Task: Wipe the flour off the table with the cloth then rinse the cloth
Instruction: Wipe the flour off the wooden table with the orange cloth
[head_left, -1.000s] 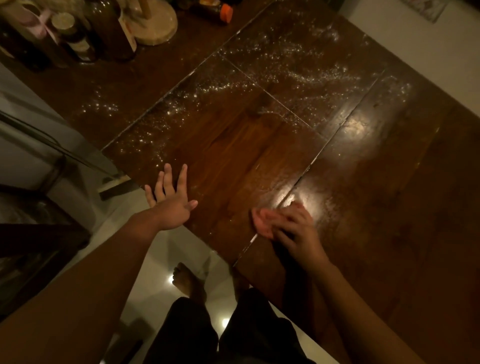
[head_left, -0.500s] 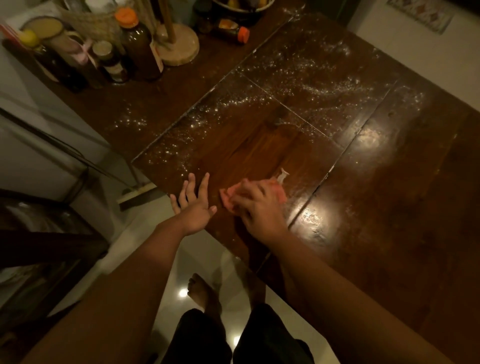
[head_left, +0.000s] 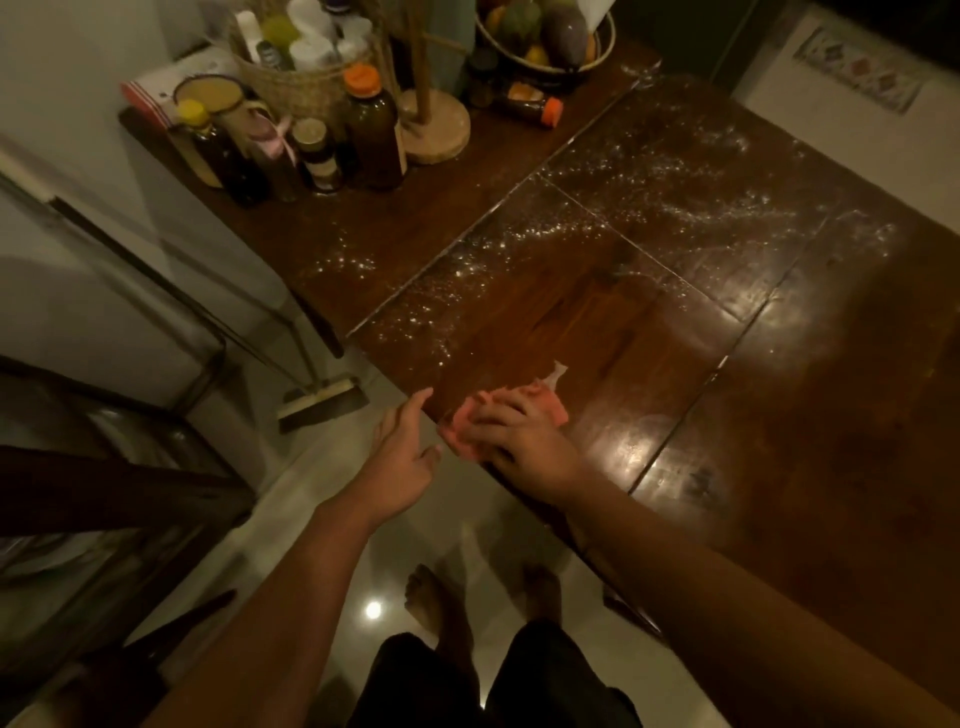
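A dark wooden table carries scattered white flour across its far and left parts. My right hand presses a pink cloth flat at the table's near left edge; a white tag sticks out of the cloth's far side. Just off that edge, below and beside the cloth, my left hand is held open and cupped with nothing visible in it. The wood near the cloth looks shiny and free of flour.
Bottles and jars, a woven basket, a wooden stand and a fruit bowl crowd the table's far left end. A broom leans by the left wall. My bare feet stand on pale tiles.
My right hand has swept the cloth leftward along the table to its near left edge. My left hand has dropped from resting on the edge to a cupped pose beside it.
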